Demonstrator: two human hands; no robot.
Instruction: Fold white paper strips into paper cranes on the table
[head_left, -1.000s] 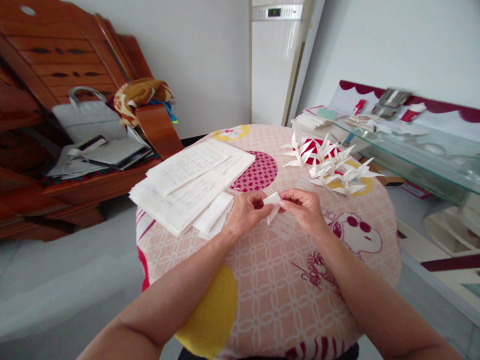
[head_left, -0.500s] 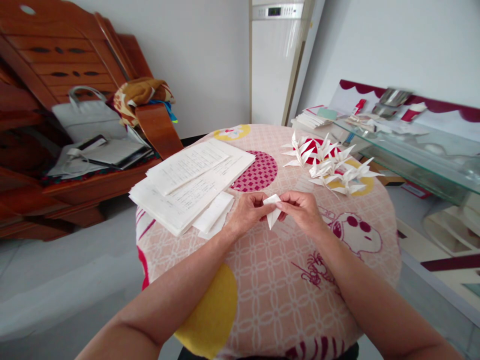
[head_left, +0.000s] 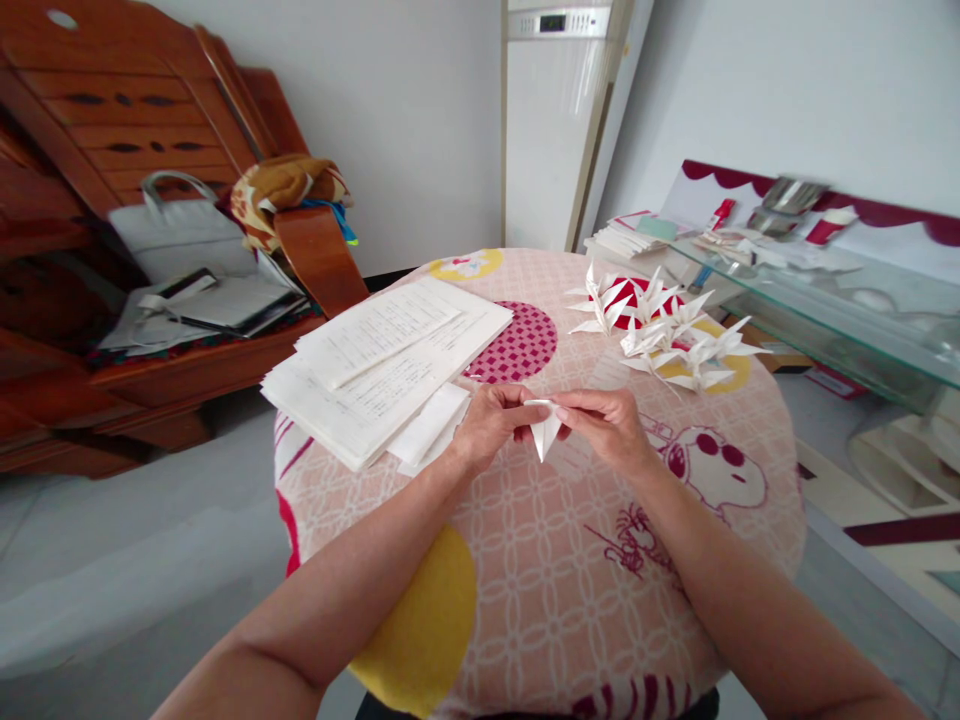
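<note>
A small piece of folded white paper is pinched between both hands above the table, its point hanging toward me. My left hand grips its left side, thumb lying across the upper part. On the right edge, near the top, my right hand closes thumb and fingers. The paper's upper end now looks flat, and its back is hidden by fingers. Several white origami cranes stand in a cluster beyond my right hand. Left of my left hand lie small blank paper pieces, partly under a stack of written sheets.
A patterned cloth covers the round table. Close on the right is a glass shelf with papers, metal bowls and a red cup. To the left stands a wooden bench holding a grey bag. A white cabinet-like unit stands behind.
The top corner of the folded paper, upright before, is now folded down, leaving a flat upper edge. My right fingers have shifted slightly along it. The cranes and the stack have stayed put.
</note>
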